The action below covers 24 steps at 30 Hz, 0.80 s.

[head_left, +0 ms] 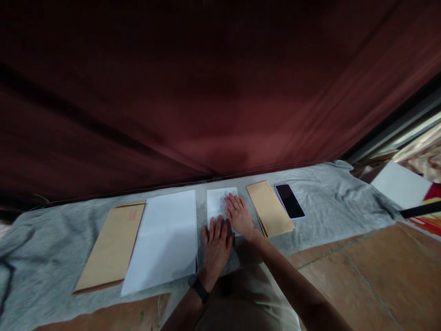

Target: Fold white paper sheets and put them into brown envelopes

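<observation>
Both hands lie flat on a small folded white paper that rests on a grey cloth spread over the floor. The left hand, with a dark watch on its wrist, presses the paper's near edge at 6 o'clock, fingers spread and laid flat, its grip closing on nothing. The right hand covers the paper's right side at 3 o'clock, fingers likewise stretched out and flat, grip open. The two hands touch or nearly touch at the thumbs.

At 9 o'clock from the folded paper, just beside it, lies a large white sheet, partly overlapping a big brown envelope further toward 9. At 3 o'clock lies a stack of smaller brown envelopes, and just beyond it a dark phone, screen up. A dark red curtain hangs at 12 o'clock behind the cloth. Brown floor tiles show at 4 o'clock
</observation>
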Tool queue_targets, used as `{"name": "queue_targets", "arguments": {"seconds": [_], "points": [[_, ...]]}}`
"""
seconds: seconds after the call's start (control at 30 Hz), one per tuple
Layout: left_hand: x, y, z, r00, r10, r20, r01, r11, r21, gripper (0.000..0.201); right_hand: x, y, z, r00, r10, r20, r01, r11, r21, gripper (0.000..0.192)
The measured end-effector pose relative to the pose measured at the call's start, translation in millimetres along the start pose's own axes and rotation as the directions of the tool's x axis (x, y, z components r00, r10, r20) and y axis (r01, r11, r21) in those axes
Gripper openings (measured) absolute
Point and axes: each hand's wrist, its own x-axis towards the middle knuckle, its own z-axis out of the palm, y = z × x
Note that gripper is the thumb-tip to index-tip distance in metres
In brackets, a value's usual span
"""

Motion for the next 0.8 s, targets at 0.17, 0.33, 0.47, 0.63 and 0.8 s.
{"name": "queue_targets", "arguments": {"seconds": [0.17,0.33,0.47,0.63,0.8], "points": [[-5,0,-1.0,1.000,0.015,0.011,-0.015,1.000,0.002,0.055,-49,-15,-2,0.999,-0.014,0.036,0.013,0.999,0.030,0.047],[-14,4,-1.1,0.999,0.028,-0.025,-0.028,0.999,-0.016,0.051,-64,-7,-7,0.999,0.021,0.028,-0.021,1.000,0.003,0.048],[-15,5,-4.8,0.999,0.006,-0.031,-0.008,0.998,-0.055,0.048,-64,-5,-9,0.999,0.047,0.007,-0.047,0.999,-0.014,0.049],[7,2,-9.3,0.996,0.053,-0.078,-0.061,0.992,-0.106,0.049,-73,-11,-11,0.998,0.063,0.010,-0.063,0.998,-0.028,0.051],[53,7,-1.0,0.988,0.148,-0.032,-0.151,0.978,-0.143,0.051,-88,-19,-14,1.000,0.023,0.014,-0.022,0.998,-0.054,0.052]]}}
